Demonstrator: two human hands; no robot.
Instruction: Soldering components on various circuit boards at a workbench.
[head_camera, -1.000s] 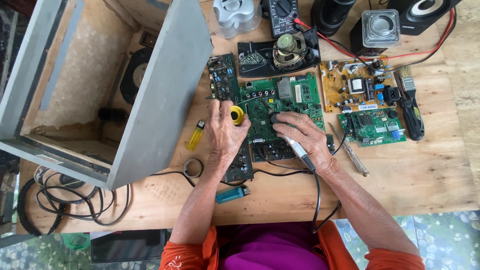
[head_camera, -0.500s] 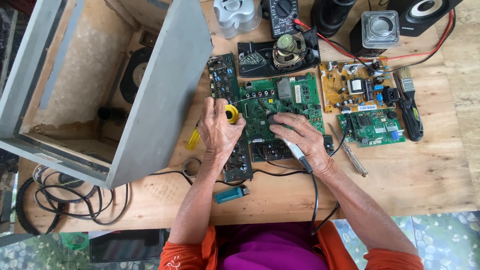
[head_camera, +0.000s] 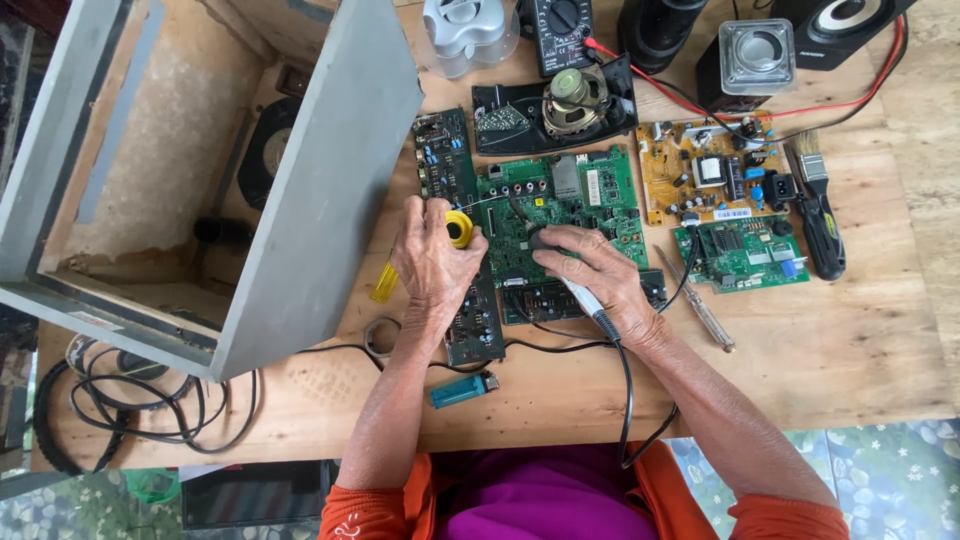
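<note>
1. An open grey cabinet (head_camera: 310, 200) crowds the wooden table's (head_camera: 850, 350) left edge; bare wood lies right.
2. The green circuit board (head_camera: 600, 190) sits mid-table.
3. The right hand (head_camera: 595, 270) grasps a soldering iron (head_camera: 590, 305) over it.
4. The left hand (head_camera: 430, 260) is clenched on a yellow solder spool (head_camera: 458, 228).
</note>
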